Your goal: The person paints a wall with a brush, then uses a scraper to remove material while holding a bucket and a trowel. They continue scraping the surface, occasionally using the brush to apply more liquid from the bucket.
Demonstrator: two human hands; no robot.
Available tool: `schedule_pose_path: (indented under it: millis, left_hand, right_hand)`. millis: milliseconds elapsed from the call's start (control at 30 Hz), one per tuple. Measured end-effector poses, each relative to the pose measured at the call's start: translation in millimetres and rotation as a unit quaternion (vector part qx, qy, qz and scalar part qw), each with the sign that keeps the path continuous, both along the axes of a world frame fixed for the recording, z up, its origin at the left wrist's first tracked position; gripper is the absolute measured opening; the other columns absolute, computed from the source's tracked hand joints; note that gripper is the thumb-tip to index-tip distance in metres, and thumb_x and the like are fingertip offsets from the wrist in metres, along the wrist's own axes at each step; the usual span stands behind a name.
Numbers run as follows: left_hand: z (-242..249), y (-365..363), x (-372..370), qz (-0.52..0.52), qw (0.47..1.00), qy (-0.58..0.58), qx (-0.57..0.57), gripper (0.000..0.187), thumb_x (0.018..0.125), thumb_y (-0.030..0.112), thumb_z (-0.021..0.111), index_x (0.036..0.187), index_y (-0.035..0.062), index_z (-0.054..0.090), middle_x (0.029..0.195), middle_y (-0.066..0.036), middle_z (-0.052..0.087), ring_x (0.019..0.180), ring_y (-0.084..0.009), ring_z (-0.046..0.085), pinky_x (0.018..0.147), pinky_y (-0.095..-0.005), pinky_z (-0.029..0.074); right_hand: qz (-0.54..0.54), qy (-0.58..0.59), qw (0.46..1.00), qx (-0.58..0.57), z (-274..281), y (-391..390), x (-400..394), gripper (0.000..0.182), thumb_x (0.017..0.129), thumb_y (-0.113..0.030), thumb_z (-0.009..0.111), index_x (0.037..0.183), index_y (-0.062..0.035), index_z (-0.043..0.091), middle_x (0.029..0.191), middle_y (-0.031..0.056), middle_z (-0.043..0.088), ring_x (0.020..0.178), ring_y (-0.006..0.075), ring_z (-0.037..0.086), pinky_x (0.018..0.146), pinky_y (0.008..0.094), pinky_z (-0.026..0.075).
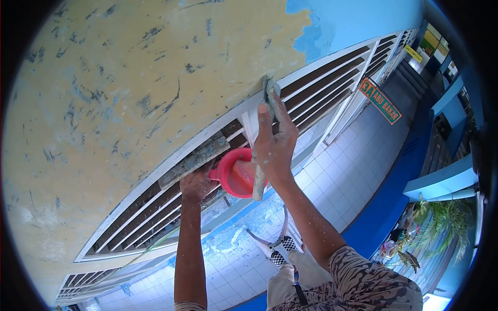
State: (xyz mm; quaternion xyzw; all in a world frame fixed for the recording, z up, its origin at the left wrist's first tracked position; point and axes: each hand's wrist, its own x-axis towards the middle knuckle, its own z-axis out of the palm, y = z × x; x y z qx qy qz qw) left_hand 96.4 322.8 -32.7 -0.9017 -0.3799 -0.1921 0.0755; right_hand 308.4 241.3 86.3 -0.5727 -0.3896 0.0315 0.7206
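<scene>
My right hand (277, 147) is closed around a grey-smeared putty knife (258, 184), its handle hanging below my palm. The blade end presses at the upper edge of the white window frame (228, 116), with my fingers along it. My left hand (196, 182) is closed on the side handle of a red plastic dipper (239, 173), whose inside holds something hard to make out. A long flat board (194, 160), caked with grey filler, lies across the top of my left hand. Above both hands spreads the yellow wall (129, 93), marked with dark scuffs and scrapes.
Louvred slats (327, 78) run behind my hands. A tiled floor (332, 192) lies far below, beside checkered shoes (282, 249) and pale curved rails (259, 241). A hanging class sign (380, 101) juts out at right. Plants (441, 225) stand lower right.
</scene>
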Motion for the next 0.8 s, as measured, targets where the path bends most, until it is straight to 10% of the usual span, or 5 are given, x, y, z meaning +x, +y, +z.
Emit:
schedule_pose_path:
  millis: [333,400,467,633,800]
  left_hand:
    - [-9,5,-2,-0.006,1.0,0.016,0.018,0.074,0.062,0.041,0.084,0.133,0.0307,0.063,0.136,-0.006,0.061,0.13,-0.0299,0.053,0.111,-0.053,0.037]
    - [-11,5,-4,-0.003,1.0,0.024,0.006,0.075,0.061,0.042,0.084,0.133,0.0304,0.063,0.137,-0.006,0.06,0.131,-0.0297,0.052,0.111,-0.053,0.036]
    - [-6,5,-1,-0.014,0.998,0.015,0.062,0.074,0.061,0.041,0.084,0.131,0.0301,0.064,0.136,-0.006,0.061,0.13,-0.0292,0.053,0.111,-0.0518,0.037]
    - [-6,1,-3,0.008,0.999,0.028,0.034,0.075,0.062,0.037,0.082,0.135,0.0318,0.062,0.129,-0.005,0.065,0.122,-0.0277,0.059,0.106,-0.0491,0.043]
    - [-8,6,-3,0.028,0.996,0.083,-0.022,0.082,0.065,0.043,0.084,0.141,0.0339,0.054,0.144,-0.004,0.055,0.133,-0.031,0.05,0.111,-0.0509,0.039]
  right_hand:
    - [-0.038,-0.07,0.996,-0.037,18,-3,19,0.045,0.102,-0.022,0.055,0.135,0.0086,0.053,0.087,0.0129,0.064,0.077,0.0157,0.057,0.074,0.032,0.048]
    - [0.029,0.166,0.984,-0.055,40,-1,21,0.044,0.102,-0.022,0.055,0.135,0.008,0.054,0.092,0.0189,0.067,0.082,0.022,0.063,0.081,0.0342,0.049]
    - [-0.057,-0.112,0.991,0.045,6,9,13,0.043,0.102,-0.02,0.052,0.136,0.0074,0.053,0.103,0.0266,0.069,0.097,0.0275,0.068,0.1,0.0396,0.045]
    - [0.067,0.232,0.97,-0.038,33,-5,57,0.048,0.101,-0.028,0.056,0.138,0.0026,0.054,0.067,0.0017,0.052,0.055,0.0089,0.053,0.052,0.0269,0.045]
    - [0.023,0.059,0.998,-0.03,18,-7,46,0.047,0.102,-0.024,0.055,0.137,0.0074,0.052,0.069,-0.0006,0.05,0.057,0.0053,0.042,0.05,0.0245,0.037]
